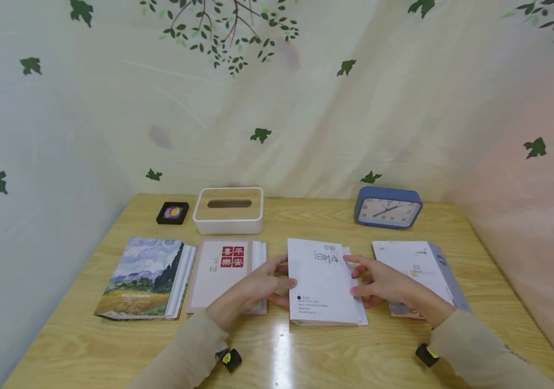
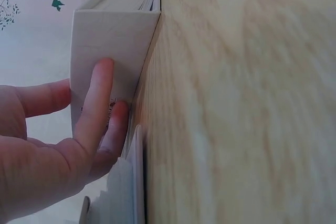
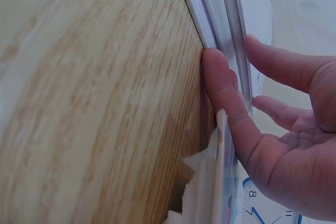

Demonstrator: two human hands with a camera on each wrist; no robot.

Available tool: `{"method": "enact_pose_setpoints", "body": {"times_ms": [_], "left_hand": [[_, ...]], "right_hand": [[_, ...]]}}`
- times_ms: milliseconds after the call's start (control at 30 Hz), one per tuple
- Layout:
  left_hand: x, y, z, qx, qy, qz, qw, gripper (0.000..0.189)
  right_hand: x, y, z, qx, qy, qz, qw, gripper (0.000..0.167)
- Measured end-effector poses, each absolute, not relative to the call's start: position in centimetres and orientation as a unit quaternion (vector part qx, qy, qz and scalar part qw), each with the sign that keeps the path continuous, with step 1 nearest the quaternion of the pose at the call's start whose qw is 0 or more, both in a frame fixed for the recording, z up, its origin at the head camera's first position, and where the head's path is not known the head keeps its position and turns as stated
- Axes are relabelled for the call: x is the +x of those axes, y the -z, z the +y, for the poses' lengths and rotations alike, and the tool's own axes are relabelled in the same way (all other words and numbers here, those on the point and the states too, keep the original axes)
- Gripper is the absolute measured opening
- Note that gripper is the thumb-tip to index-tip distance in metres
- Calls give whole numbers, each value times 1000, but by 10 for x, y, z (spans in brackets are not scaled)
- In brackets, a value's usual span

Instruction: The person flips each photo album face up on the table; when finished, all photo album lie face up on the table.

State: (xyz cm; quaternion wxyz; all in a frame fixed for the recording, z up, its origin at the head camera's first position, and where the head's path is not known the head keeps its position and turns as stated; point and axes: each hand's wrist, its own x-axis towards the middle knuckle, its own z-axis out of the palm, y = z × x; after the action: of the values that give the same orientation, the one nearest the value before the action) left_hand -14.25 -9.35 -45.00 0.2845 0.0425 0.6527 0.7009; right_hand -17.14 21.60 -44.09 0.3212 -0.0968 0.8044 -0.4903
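A thick white photo album (image 1: 318,283) with dark Chinese lettering lies cover up between both hands, close over the wooden table. The left hand (image 1: 268,281) holds its spine side. In the left wrist view, fingers (image 2: 100,90) lie along the spine and another digit meets the cover edge. On the page side, the right hand (image 1: 376,282) grips the album's edge. The right wrist view shows its thumb (image 3: 281,66) at the upper cover and a finger (image 3: 223,77) low by the bottom cover. The palm sides face the album.
Left of it lie a beige album (image 1: 214,281) with red squares and a landscape-painted album (image 1: 143,275). A white-and-grey album (image 1: 413,265) lies right, under the right hand. Behind stand a tissue box (image 1: 228,221), a blue clock (image 1: 387,209) and a small black-framed item (image 1: 172,213).
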Motion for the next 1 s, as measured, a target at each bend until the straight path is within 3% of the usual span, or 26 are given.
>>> {"method": "enact_pose_setpoints", "body": {"times_ms": [300, 533, 700, 1000], "left_hand": [[-141, 444, -93, 43, -672, 688, 271, 85], [-148, 422, -93, 83, -537, 819, 185, 93], [-151, 399, -82, 149, -492, 849, 123, 89], [-151, 370, -47, 213, -473, 846, 120, 92]], "right_hand": [[-166, 434, 217, -97, 487, 806, 323, 85], [-172, 415, 233, -159, 485, 806, 300, 77], [-174, 401, 252, -208, 469, 822, 249, 68], [-166, 382, 286, -225, 438, 862, 120, 55]]}}
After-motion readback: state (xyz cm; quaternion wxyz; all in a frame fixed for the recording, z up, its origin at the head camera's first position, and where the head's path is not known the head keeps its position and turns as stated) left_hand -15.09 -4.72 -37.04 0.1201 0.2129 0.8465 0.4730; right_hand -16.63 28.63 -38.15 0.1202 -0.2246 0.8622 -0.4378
